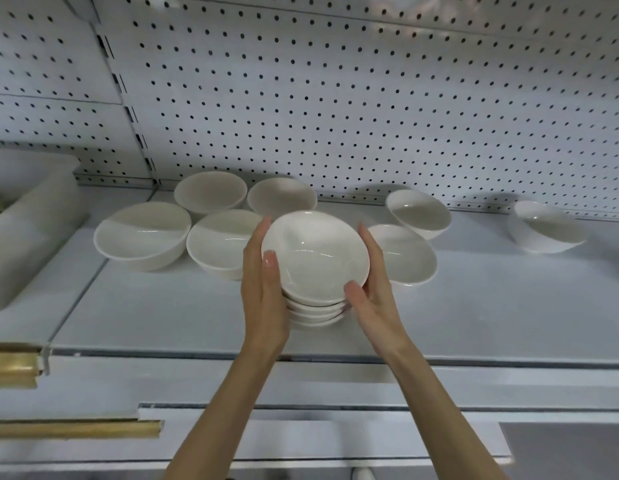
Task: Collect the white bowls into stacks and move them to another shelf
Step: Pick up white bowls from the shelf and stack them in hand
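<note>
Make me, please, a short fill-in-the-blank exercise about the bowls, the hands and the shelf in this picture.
1. The left hand and the right hand hold nested bowls that form one ___.
2. Outside it, ___ loose bowls sit on the shelf.
3. The back panel behind them is dotted with small dark ___.
Missing words: stack; seven; holes.
</note>
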`<state>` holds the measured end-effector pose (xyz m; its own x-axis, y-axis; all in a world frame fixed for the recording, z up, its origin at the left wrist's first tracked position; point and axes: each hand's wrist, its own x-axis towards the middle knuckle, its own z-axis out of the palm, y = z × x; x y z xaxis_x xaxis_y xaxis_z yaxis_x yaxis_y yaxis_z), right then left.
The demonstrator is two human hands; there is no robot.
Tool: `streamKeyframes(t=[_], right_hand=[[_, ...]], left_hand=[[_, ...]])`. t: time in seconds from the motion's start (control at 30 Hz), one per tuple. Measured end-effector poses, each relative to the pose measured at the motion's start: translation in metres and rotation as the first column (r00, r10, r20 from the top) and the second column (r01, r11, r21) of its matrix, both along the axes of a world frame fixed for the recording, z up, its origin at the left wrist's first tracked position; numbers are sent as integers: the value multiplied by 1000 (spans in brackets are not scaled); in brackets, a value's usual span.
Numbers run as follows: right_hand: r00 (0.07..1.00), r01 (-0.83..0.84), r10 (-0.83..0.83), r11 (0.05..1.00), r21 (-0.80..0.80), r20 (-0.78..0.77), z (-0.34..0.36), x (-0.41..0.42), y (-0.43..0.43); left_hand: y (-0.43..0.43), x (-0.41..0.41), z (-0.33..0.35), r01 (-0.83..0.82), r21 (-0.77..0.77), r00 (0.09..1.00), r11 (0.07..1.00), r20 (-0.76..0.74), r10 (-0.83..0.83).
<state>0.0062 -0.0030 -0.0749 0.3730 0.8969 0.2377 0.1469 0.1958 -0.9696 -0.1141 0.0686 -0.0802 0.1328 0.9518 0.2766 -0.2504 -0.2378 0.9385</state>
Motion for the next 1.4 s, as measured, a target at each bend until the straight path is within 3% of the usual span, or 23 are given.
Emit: streamKeyframes(t=[0.27, 0.73, 0.97, 1.17, 1.4], right_hand=[[999, 50, -49, 996, 69, -15, 2, -11, 12], [998, 59, -58, 996, 66, -11, -4, -9, 8], [991, 131, -131, 990, 59, 2, -10, -17, 8], [991, 132, -132, 991, 24, -25, -7, -18, 10], [983, 171, -167, 984, 50, -72, 4, -25, -16]], left_hand=[[-6, 14, 1, -148, -114, 978, 982, 129, 163], [-4, 5, 2, -33, -110, 987, 993, 155, 50], [-16, 5, -9, -51, -187, 968, 981, 233, 95], [-13, 4, -2, 24, -237, 978, 971, 207, 27], [-40, 10, 15, -40, -176, 985, 984, 157, 68]])
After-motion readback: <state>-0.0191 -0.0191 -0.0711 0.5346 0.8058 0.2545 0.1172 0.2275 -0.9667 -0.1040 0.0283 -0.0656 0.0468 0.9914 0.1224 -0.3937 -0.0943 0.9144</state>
